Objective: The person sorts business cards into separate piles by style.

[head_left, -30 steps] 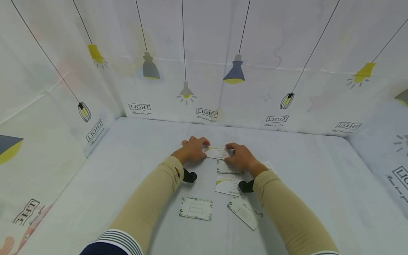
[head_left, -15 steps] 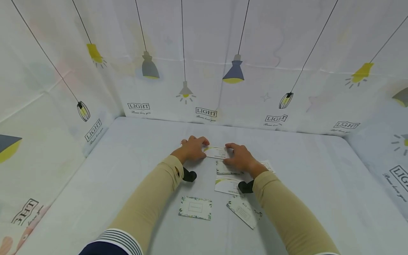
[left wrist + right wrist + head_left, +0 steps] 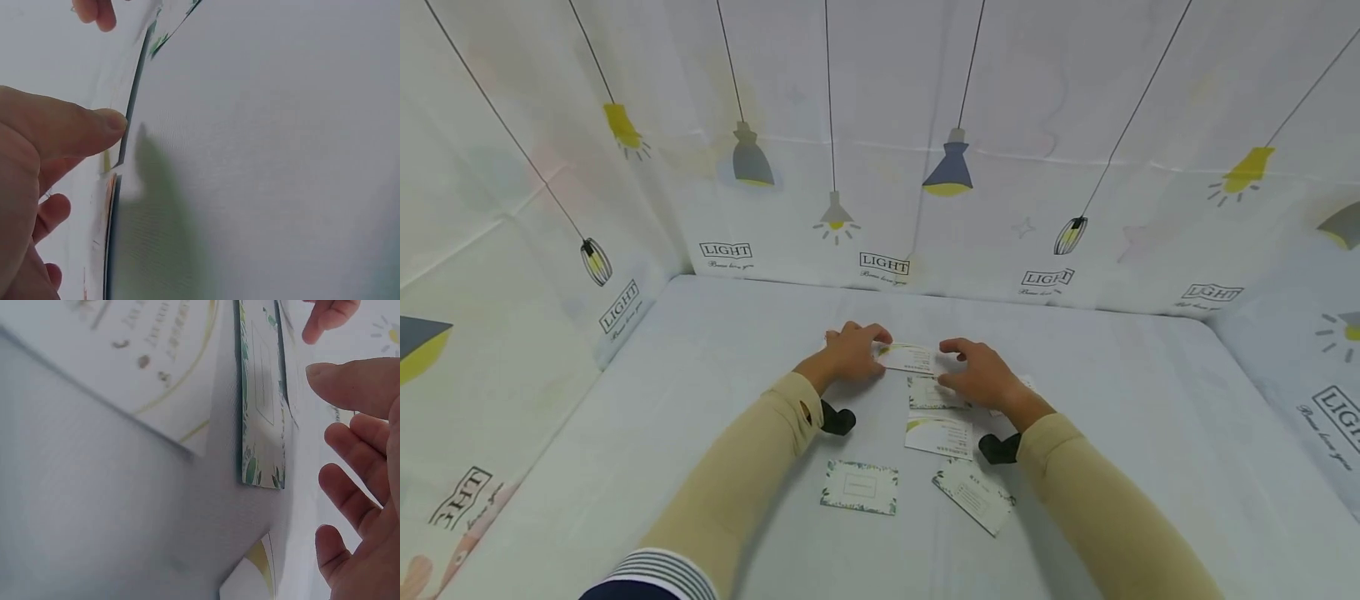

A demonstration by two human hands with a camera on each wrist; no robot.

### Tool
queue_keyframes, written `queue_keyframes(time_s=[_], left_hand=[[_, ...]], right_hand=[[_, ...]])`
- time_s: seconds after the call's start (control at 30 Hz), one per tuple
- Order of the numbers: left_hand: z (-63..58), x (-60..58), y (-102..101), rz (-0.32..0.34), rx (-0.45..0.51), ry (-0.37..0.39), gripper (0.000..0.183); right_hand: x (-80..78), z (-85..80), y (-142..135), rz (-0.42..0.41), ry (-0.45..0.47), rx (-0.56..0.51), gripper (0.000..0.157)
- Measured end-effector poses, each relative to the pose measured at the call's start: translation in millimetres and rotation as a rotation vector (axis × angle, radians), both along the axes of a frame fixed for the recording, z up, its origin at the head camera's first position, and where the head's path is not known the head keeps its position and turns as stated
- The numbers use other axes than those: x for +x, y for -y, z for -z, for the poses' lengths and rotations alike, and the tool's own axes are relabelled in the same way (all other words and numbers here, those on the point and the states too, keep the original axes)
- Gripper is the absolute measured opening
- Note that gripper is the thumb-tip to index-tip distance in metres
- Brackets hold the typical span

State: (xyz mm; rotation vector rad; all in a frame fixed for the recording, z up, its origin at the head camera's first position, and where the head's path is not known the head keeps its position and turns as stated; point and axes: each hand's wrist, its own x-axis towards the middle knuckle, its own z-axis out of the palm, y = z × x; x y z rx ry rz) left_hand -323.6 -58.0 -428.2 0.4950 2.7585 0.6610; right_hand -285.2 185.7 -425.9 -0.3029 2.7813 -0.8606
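Observation:
My left hand [image 3: 850, 352] pinches the left end of a white business card [image 3: 910, 358] with a yellow curve, thumb at the near edge and index finger at the far edge. Past the card's right end, my right hand [image 3: 983, 377] hovers with loosely bent fingers, apart from the card and holding nothing. Directly in front lies a leafy-bordered card [image 3: 936, 393], then another yellow-curved card [image 3: 938, 435], forming a column. In the left wrist view, a card with orange print [image 3: 97, 244] lies beside the pinched one; my left hand mostly hides it in the head view.
Nearer me, a leafy-bordered card [image 3: 859, 487] lies to the left and a slanted leafy card [image 3: 976, 497] to the right. Another card [image 3: 1026, 382] is partly hidden behind my right wrist. A white cloth covers the table [image 3: 1112, 400]; lamp-printed curtains [image 3: 880, 100] surround it.
My right hand has drawn away from the pinched card, slightly to the right, uncovering more of the cards below. The left hand stays at the card's left end.

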Motion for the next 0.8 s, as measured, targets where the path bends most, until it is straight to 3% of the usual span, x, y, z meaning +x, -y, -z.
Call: queue_keyframes(time_s=[0.2,0.47,0.63,0.8], left_hand=[[-3.4,13.0,0.6,0.061,0.009,-0.011,0.051],[-4.5,45.8,-3.9,0.23,0.025,-0.015,0.051],[1.1,65.8,-7.0,0.3,0.023,-0.059,0.051],[1.6,81.9,-10.2,0.333,0.002,-0.052,0.051]], right_hand=[[16.7,-4.0,-5.1,-0.054,-0.024,-0.037,0.059],[47.6,-3.3,-12.6,-0.088,-0.086,-0.033,0.057],[69.7,-0.6,-19.4,-0.097,-0.128,0.009,0.056],[87.6,0.6,-24.1,-0.119,-0.143,0.069,0.062]])
